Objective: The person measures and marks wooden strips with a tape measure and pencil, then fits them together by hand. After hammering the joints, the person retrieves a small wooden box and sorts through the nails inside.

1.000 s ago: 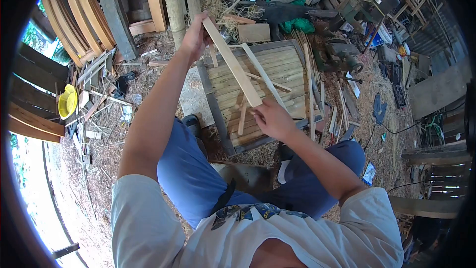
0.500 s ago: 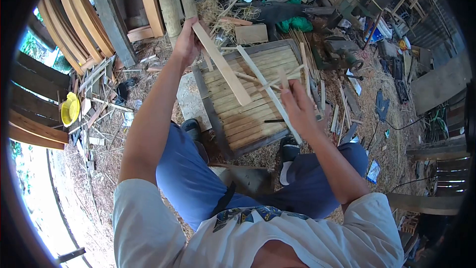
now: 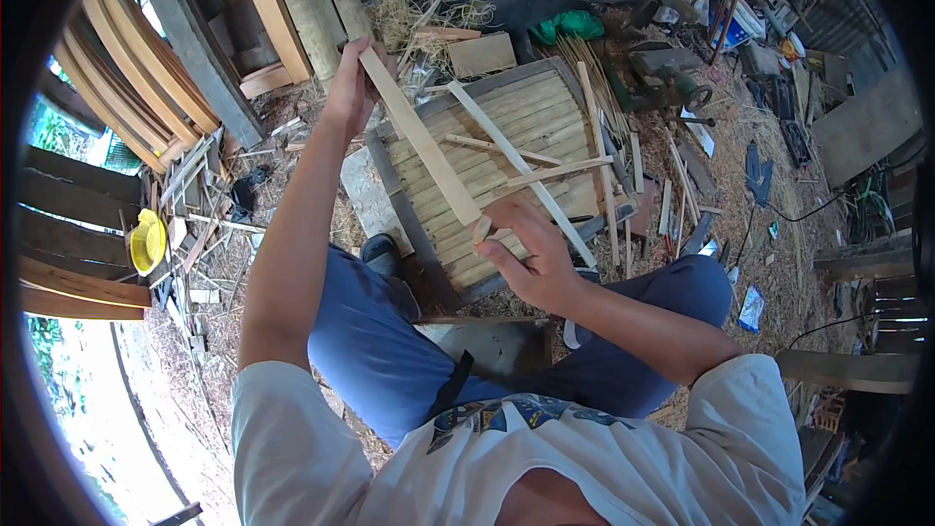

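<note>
1. Far left, well apart from the left hand: curved timbers [image 3: 125,58] leaning upright, with a yellow basin [image 3: 148,242] on the littered ground below them.
2. Left hand [image 3: 351,88]: fingers and thumb clamped on the far end of a flat pale board [image 3: 421,141]. The board slants from this grip down toward the right hand, raised over a slatted panel [image 3: 433,219].
3. Panel lies between and beyond the hands, grey frame round its slats. Loose on it, right of the left hand: a short strip [image 3: 472,142], with a long pale strip [image 3: 492,135] running across the panel toward the near side.
4. Right hand [image 3: 538,258]: thumb and forefinger drawn together on a small wood piece [image 3: 482,229], right by the board's near end. Whether piece and board touch, I can't tell.
5. Just beyond the right hand, a thin strip [image 3: 575,169] crosses the long one; an upright-running strip [image 3: 591,117] lies along the panel's right side. Farther right, scrap and a metal machine [image 3: 696,95], well apart.
6. Progress, my reading: stock is already in separate lengths, board and small piece in hand. No joint or fastening shows between them; the strips lie loose, neither hand on them. How much remains, I can't judge.
</note>
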The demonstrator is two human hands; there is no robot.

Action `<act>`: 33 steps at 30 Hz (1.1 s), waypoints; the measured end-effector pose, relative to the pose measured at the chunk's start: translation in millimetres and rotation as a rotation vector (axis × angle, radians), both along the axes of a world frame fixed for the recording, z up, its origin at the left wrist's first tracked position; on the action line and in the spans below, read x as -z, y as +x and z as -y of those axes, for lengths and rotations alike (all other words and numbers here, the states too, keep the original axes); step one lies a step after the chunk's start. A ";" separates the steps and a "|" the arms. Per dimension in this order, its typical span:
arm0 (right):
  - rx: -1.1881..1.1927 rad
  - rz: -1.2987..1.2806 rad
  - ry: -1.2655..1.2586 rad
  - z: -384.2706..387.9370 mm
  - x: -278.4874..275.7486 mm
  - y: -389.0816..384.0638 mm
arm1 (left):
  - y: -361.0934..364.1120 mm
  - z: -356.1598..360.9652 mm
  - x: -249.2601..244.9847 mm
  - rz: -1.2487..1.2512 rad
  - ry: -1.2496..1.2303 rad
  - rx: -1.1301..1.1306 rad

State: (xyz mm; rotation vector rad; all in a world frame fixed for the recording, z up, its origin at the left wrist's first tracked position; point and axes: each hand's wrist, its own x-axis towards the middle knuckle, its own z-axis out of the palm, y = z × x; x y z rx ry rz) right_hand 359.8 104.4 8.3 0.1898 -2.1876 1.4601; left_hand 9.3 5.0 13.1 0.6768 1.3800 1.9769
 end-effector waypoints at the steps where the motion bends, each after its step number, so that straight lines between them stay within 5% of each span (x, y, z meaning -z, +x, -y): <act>1: 0.007 -0.018 0.020 0.9 -0.1 0.4 | -0.3 -0.1 0.9 -0.015 -0.003 0.013; 33: -0.128 0.037 -0.028 -1.9 17.0 8.0 | 28.7 0.8 -7.9 -0.046 -0.019 0.010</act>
